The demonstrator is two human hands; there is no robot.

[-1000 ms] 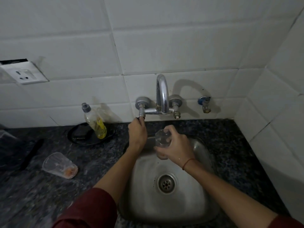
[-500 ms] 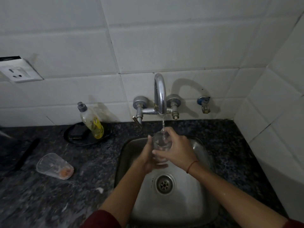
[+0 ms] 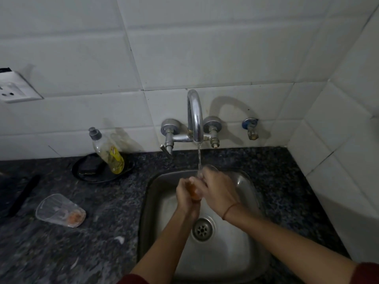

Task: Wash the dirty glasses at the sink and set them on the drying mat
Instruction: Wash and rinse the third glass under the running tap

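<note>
Both hands hold a clear glass (image 3: pixel 194 191) with orange residue over the steel sink (image 3: pixel 244 238), under the water running from the tap (image 3: pixel 195 117). My left hand (image 3: pixel 185 196) wraps its lower part from the left. My right hand (image 3: pixel 217 191) grips it from the right, near the rim. The glass is mostly hidden by the fingers. A second dirty glass (image 3: pixel 59 211) lies on its side on the dark stone counter, left of the sink, with orange residue at its bottom.
A dish soap bottle (image 3: pixel 107 152) leans in a black dish (image 3: pixel 100 171) against the tiled wall, left of the tap. A dark flat object (image 3: pixel 18 195) lies at the counter's far left. A small valve (image 3: pixel 251 130) sticks out right of the tap. Tiled wall closes the right side.
My left hand left the tap handle and came down to the glass. Water now runs onto it, and both hands have shifted around the glass.
</note>
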